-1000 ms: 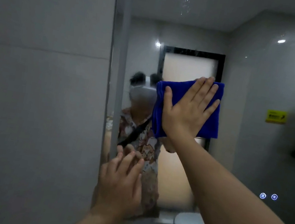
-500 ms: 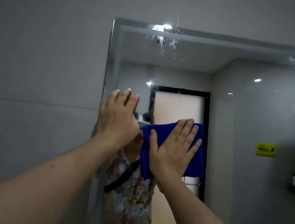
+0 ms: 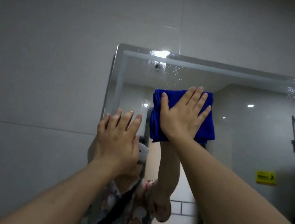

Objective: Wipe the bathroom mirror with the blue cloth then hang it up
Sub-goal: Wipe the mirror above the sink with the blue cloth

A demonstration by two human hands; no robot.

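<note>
Mirror [image 3: 255, 141]: wall-mounted on grey tile wall [image 3: 44, 55]; water droplets along its top edge.
Cloth [image 3: 206, 129]: blue, folded, flat against the upper glass.
Right hand [image 3: 183, 116]: fingers straight and spread, palm pressing the cloth to the mirror.
Left hand [image 3: 118, 140]: fingers straight, grasping nothing, at the mirror's left edge.
Yellow sticker [image 3: 266, 177]: seen in reflection, right.

Single head view, close to mirror [image 3: 258, 120], tilted upward toward its top-left corner.
</note>
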